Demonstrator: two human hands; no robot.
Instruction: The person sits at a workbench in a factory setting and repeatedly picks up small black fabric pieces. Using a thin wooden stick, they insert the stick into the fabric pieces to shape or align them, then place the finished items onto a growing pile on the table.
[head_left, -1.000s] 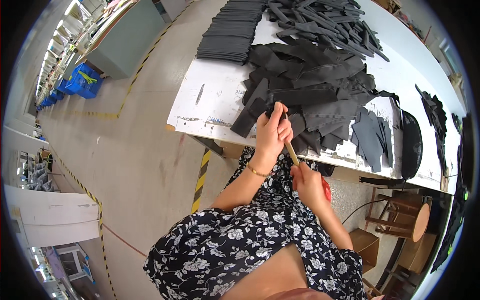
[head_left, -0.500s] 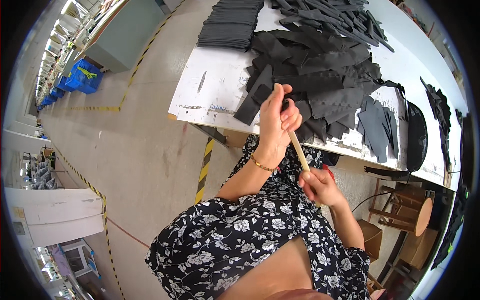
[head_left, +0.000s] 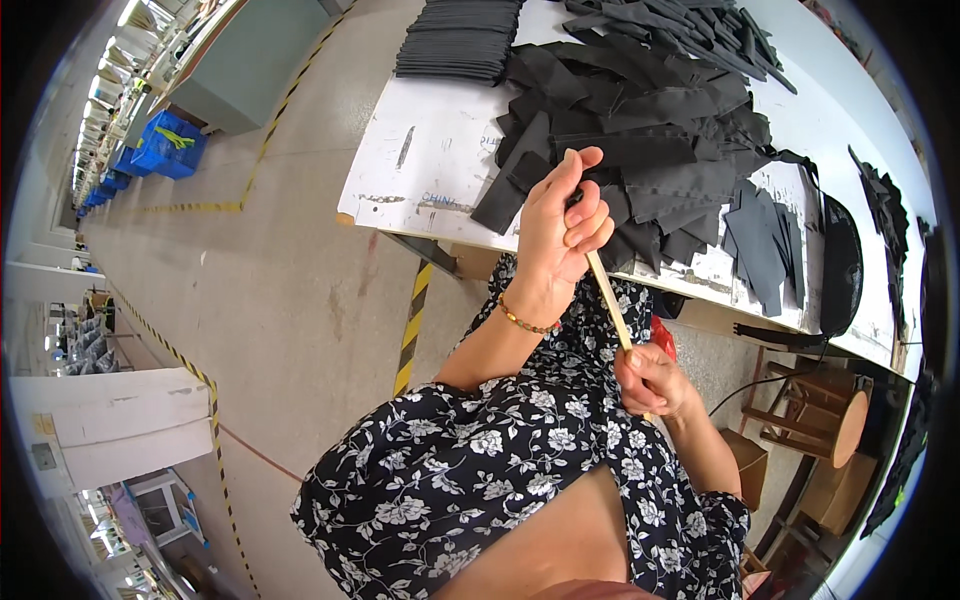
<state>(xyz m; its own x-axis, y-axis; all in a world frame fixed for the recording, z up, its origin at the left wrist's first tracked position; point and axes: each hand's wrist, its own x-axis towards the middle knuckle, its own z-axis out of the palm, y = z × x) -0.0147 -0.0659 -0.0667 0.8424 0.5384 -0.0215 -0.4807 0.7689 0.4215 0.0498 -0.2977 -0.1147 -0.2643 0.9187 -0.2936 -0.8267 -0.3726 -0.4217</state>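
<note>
A pale, flat wooden stick (head_left: pixel 609 302) slants between my two hands, in front of the table edge. My left hand (head_left: pixel 562 228) is closed around its upper end, fingers curled in and thumb pointing up. A small bit of something black shows between those fingers; most of it is hidden. Lower and to the right, my right hand (head_left: pixel 656 382) grips the stick's lower part between thumb and bent fingers. Just beyond my left hand lies a loose heap of black fabric pieces (head_left: pixel 640 150) on the white table (head_left: pixel 400 165).
A neat stack of black folded strips (head_left: pixel 458 40) sits at the table's far left, with narrow black strips (head_left: pixel 690 35) beside it. Flat dark pieces (head_left: pixel 762 245) and a black mesh-like item (head_left: pixel 840 265) lie to the right. A wooden stool (head_left: pixel 835 425) stands below the table.
My hands are slightly farther apart, and more of the stick shows between them. My right hand has shifted a little down and to the right; my left hand keeps its grip.
</note>
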